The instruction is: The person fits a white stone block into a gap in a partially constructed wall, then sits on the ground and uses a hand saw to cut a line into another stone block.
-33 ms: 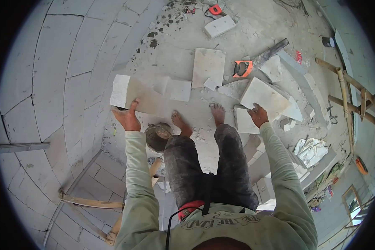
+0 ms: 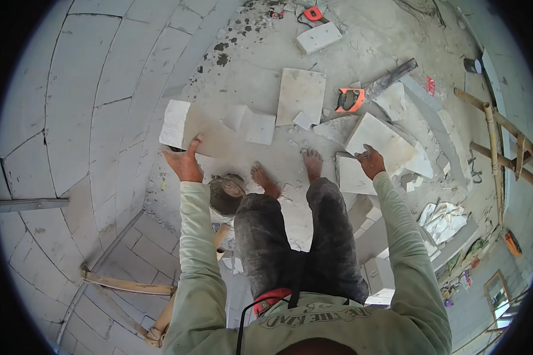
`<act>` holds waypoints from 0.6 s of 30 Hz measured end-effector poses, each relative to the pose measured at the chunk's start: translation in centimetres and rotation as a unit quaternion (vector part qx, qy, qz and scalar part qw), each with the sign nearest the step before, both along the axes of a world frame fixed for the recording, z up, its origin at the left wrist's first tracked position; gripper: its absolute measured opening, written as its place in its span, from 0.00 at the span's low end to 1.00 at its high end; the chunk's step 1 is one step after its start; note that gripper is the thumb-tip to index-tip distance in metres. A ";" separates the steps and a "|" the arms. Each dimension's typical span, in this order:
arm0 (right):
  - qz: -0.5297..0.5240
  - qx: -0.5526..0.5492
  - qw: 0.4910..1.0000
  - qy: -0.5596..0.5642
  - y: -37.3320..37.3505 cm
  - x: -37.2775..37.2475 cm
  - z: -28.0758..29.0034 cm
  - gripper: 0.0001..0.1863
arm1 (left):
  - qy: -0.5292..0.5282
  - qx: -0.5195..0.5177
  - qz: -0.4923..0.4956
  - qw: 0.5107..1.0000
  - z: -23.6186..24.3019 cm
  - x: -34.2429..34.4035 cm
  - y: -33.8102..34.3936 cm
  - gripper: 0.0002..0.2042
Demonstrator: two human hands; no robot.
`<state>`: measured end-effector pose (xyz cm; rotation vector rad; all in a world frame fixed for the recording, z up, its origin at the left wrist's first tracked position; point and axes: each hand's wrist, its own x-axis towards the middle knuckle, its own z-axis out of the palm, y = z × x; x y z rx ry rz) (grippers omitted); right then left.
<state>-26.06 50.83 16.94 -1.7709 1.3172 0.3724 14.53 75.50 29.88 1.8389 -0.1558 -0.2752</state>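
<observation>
A pale block (image 2: 175, 123) with a rough white end and a dusty face is in the grip of my left hand (image 2: 186, 160), near the left wall. My right hand (image 2: 370, 160) has its fingers apart and partly bent at the edge of a white slab (image 2: 382, 139); whether it touches the slab is unclear. Between my hands are my bare feet and a smaller pale piece (image 2: 259, 127). A round, mortar-crusted container (image 2: 225, 195) sits by my left foot, partly behind my leg.
An orange-handled handsaw (image 2: 349, 100), a flat slab (image 2: 299, 94), broken pieces and a red-and-black tool (image 2: 312, 14) lie ahead. Bamboo framing (image 2: 488, 124) stands at right, with a white sack (image 2: 441, 220) below it. The block wall (image 2: 77, 118) rises at left; timber (image 2: 124, 284) is at lower left.
Both hands are slightly higher in the picture, the left one with its block. The floor and things on it appear shifted a little right and down.
</observation>
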 end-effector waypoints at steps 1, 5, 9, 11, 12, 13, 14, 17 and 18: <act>0.025 -0.014 0.999 0.015 -1.2 0.6 -2.2 0.33 | -0.006 0.006 0.010 1.000 -1.5 0.0 -0.6 0.32; 0.034 -0.008 0.999 0.006 -4.2 4.5 -9.5 0.33 | 0.012 -0.031 -0.005 0.999 -6.8 0.6 -2.5 0.32; 0.023 -0.102 0.995 -0.010 -6.5 7.8 -18.9 0.33 | 0.053 -0.114 -0.035 0.991 -14.8 1.9 -3.8 0.34; 0.015 -0.122 0.992 -0.020 -6.6 10.5 -21.1 0.29 | 0.048 -0.114 -0.034 0.992 -17.5 2.2 -4.1 0.34; 0.017 -0.131 0.991 -0.020 -7.3 10.5 -23.2 0.29 | 0.050 -0.118 -0.040 0.991 -19.1 2.2 -4.8 0.34; 0.015 -0.157 0.987 -0.001 -8.3 10.4 -25.5 0.29 | 0.050 -0.129 -0.042 0.989 -20.7 2.2 -5.5 0.34; 0.012 -0.184 0.983 0.019 -9.3 10.0 -27.6 0.28 | 0.039 -0.138 -0.047 0.989 -22.3 2.3 -6.3 0.34; -0.025 -0.229 0.970 0.078 -9.0 11.3 -31.7 0.24 | 0.025 -0.150 -0.056 0.987 -24.4 3.9 -6.0 0.33; -0.054 -0.228 0.967 0.096 -8.9 11.9 -32.5 0.24 | 0.020 -0.145 -0.066 0.987 -24.5 4.5 -5.9 0.33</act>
